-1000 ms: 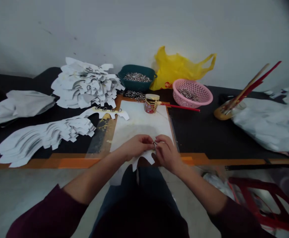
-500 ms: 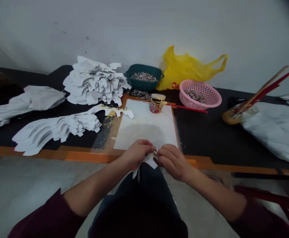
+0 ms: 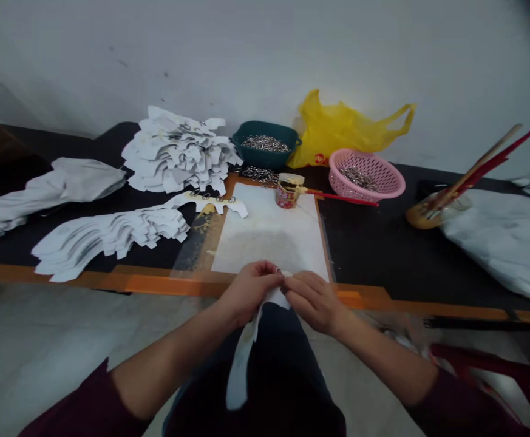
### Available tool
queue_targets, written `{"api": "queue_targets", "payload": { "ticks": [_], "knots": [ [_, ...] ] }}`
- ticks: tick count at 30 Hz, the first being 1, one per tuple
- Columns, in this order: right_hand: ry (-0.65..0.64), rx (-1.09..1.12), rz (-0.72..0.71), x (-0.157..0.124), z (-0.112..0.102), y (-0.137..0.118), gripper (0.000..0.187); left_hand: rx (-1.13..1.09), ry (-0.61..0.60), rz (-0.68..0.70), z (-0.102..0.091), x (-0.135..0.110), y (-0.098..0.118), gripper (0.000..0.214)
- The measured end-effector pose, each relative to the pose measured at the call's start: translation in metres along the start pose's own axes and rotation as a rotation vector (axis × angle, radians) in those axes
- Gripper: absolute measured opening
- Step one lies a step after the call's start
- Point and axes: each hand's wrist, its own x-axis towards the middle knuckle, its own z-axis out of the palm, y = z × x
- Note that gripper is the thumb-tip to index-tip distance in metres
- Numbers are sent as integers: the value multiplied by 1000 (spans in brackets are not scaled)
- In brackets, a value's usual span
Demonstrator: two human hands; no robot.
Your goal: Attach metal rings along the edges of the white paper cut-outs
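My left hand [image 3: 256,287] is closed on a white cut-out strip [image 3: 240,370], whose long end hangs down over my lap. At its fingertips shows a small metal ring [image 3: 278,271]. My right hand [image 3: 311,300] pinches close beside it, fingertips meeting the left ones at the ring and the strip's edge; exactly what it grips is partly hidden. On the table, a similar strip [image 3: 235,205] with several metal rings along its edge lies beside a smear of yellowish paste. Left of it is a fanned stack of plain strips [image 3: 110,237].
A white sheet [image 3: 269,237] lies ahead with a small tub [image 3: 287,191] and red-handled brush [image 3: 342,197]. Behind stand a green basket [image 3: 267,159] and pink basket [image 3: 390,179] of metal rings, and a yellow bag [image 3: 351,130]. A jar with brushes [image 3: 422,215] stands right.
My hands have drawn closer together at the ring. The long end of the white strip now hangs lower over my lap. The view has shifted slightly.
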Motion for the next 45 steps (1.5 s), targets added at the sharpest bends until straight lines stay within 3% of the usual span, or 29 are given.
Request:
{"api": "queue_targets", "payload": {
  "ticks": [4,7,12,14,19,21,25,28,32,37,41,45],
  "knots": [
    [158,210,390,6,2,-8,12,205,87,228,-6,-6,-5,16],
    [177,272,657,15,0,-13,16,392,118,351,-10,-10,-8,13],
    [149,463,781,22,1,-19,29,526,130,389,-9,-18,-4,12],
    [177,574,823,24,4,-23,24,473,122,391,-7,-21,-1,11],
    [447,892,979,26,16,-37,13,121,114,325,-4,-22,0,16],
    [440,885,979,25,18,-39,12,129,131,334,-5,-21,-1,16],
    [241,739,892,20,13,-34,8,322,142,379,-10,-23,-4,14],
    [191,670,846,21,6,-31,1,403,139,406,-10,-27,-3,12],
    [193,486,785,25,3,-33,6,452,206,489,-5,-31,-3,10],
    [231,272,617,26,9,-37,10,498,234,479,-4,-32,-6,12],
    [330,261,633,23,23,-39,12,481,235,451,-9,-29,-9,15],
    [300,348,673,21,30,-40,12,530,246,464,-12,-27,-13,16]
  ]
}}
